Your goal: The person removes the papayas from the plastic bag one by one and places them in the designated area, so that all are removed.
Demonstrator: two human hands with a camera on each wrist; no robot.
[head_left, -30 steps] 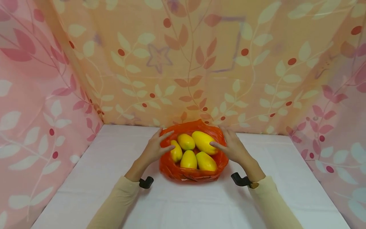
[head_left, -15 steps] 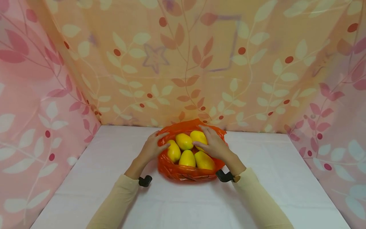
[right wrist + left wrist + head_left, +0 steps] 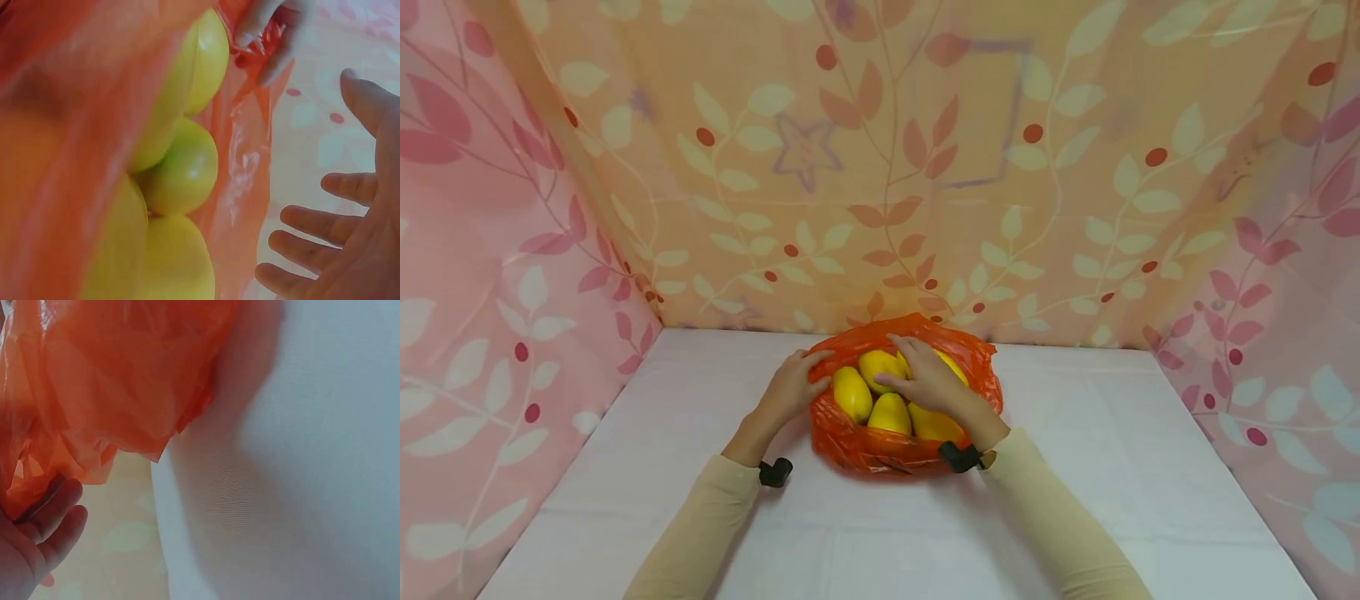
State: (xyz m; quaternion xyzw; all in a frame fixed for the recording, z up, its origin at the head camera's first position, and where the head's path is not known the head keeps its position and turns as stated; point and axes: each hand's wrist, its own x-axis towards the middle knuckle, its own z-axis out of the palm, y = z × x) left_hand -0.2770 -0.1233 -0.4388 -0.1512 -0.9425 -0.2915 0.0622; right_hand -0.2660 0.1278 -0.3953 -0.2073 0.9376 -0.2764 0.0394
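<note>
The crinkled red-orange plastic bag (image 3: pixel 872 457) sits upright toward the back of the table, its mouth spread wide and its sides glossy, creased and thin enough to let a little light through. Inside lie five plump yellow fruits (image 3: pixel 852 395), smooth-skinned and egg-shaped, one flushed faintly green in the right wrist view, all nestled against each other. The person's right hand (image 3: pixel 931 382) hangs over the bag's mouth and hides part of the fruits toward the back and right; its fingers are stretched out and spread, with nothing in them. The left hand (image 3: pixel 787 387) is at the bag's left rim, fingers gently bent and touching the plastic; whether they pinch it I can't tell. Both forearms come out of soft beige sleeves (image 3: pixel 696 529), each with a black angled fitting (image 3: pixel 776 472) at the wrist. Under it all is a matte white cloth (image 3: pixel 880 542) with faint fold lines. The bag's back lip rises, ragged and uneven, close against the leaf-printed yellow curtain (image 3: pixel 730 192), so there is little room behind it. To the left and right the cloth runs broadly out to the pink leafy side hangings (image 3: pixel 467 292), and a wide strip lies in front, between the two forearms.
</note>
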